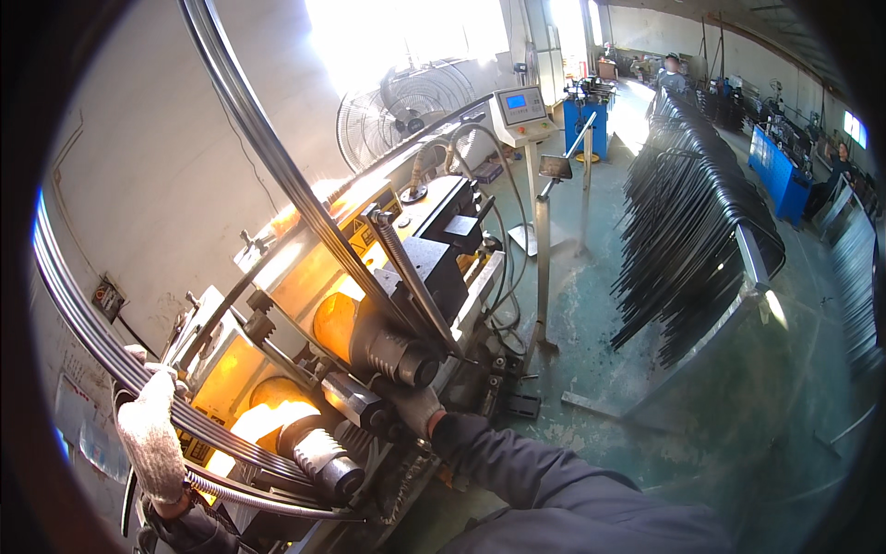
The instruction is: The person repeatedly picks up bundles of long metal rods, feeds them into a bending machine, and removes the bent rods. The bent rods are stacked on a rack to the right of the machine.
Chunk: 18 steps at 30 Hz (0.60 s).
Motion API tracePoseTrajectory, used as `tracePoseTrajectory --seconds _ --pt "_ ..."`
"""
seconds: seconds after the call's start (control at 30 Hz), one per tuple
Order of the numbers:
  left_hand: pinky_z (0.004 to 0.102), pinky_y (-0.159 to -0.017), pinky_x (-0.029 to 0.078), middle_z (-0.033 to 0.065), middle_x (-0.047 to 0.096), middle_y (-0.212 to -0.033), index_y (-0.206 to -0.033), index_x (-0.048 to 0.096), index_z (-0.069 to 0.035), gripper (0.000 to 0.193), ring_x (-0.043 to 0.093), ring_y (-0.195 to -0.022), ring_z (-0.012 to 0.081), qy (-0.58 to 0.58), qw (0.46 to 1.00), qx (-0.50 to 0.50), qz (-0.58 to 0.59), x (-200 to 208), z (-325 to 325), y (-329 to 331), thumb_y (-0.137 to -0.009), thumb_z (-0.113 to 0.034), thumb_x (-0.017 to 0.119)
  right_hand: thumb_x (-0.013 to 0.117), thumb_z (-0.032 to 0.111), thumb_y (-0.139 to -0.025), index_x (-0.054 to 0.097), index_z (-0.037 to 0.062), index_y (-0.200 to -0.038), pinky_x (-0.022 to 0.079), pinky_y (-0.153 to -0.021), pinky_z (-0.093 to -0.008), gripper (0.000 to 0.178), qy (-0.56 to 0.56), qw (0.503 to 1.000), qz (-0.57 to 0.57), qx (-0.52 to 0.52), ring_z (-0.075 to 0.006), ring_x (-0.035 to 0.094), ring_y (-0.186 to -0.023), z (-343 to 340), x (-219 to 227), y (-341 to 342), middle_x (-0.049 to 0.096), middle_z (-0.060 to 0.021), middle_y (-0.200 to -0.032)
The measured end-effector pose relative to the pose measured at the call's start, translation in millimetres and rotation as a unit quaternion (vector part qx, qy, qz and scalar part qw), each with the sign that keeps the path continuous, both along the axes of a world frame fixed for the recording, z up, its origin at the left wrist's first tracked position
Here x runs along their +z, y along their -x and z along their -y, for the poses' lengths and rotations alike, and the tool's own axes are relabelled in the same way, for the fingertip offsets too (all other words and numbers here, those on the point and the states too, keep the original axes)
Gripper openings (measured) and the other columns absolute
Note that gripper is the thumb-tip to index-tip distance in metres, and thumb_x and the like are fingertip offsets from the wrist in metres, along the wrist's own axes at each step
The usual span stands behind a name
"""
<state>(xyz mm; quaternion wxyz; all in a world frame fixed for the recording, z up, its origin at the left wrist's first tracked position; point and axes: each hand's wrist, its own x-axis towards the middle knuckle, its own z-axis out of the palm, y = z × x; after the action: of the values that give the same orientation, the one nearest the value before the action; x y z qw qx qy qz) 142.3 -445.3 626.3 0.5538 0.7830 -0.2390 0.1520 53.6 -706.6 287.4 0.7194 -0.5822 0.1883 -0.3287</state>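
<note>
My left hand (152,429), in a white knit glove, is closed around a bundle of long shiny metal tubes (92,328) at the left. The tubes curve down to the lower roller (318,457) of a yellow and black bending machine (300,277). A second length of tubes (268,138) slants from the top edge down to the upper roller (397,355). My right hand (415,409), also gloved, reaches in below that upper roller, beside a dark block (351,397). Its fingers are hidden behind the machine parts, so what it touches does not show.
A control box with a screen (521,106) stands on a post beyond the machine. A large fan (406,115) is by the window. Many bent black tubes (688,203) hang on a rack at the right. People (672,74) and blue machines (780,175) are farther back.
</note>
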Motion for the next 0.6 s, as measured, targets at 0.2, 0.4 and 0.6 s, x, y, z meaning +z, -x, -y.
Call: tracePoseTrajectory --seconds 0.2,0.4,0.6 --pt "0.0298 -0.087 0.054 0.0055 0.077 -0.099 -0.123 0.081 0.002 0.025 0.07 -0.092 0.0134 0.036 0.999 -0.032 -0.011 -4.0 -1.2 -1.7 -0.108 -0.017 0.075 0.084 0.036 -0.104 0.083 0.0049 -0.131 0.062 -0.091 -0.0371 0.041 -0.044 0.999 -0.006 0.017 -0.0183 0.08 -0.107 0.8 3.7 -0.9 0.084 -0.0088 -0.121" --pt "0.0292 -0.087 0.053 0.0057 0.077 -0.102 -0.133 0.076 0.002 0.03 0.069 -0.092 0.0118 -0.027 1.0 -0.008 0.006 -2.1 -8.1 -4.2 -0.111 -0.019 0.073 0.086 0.032 -0.104 0.08 0.0029 -0.136 0.062 -0.092 -0.0376 0.043 -0.08 0.996 0.016 0.03 -0.0187 0.079 -0.109 0.1 7.8 1.4 0.083 -0.0091 -0.125" --pt "0.0278 -0.088 0.052 0.0046 0.076 -0.104 -0.147 0.068 -0.002 0.04 0.068 -0.094 0.0103 0.021 0.999 -0.016 0.021 -8.4 -4.5 -8.0 -0.112 -0.021 0.072 0.085 0.031 -0.105 0.078 0.0031 -0.139 0.062 -0.094 -0.0376 0.045 -0.098 0.994 0.007 0.04 -0.0191 0.078 -0.111 1.1 2.7 -1.4 0.082 -0.0097 -0.128"
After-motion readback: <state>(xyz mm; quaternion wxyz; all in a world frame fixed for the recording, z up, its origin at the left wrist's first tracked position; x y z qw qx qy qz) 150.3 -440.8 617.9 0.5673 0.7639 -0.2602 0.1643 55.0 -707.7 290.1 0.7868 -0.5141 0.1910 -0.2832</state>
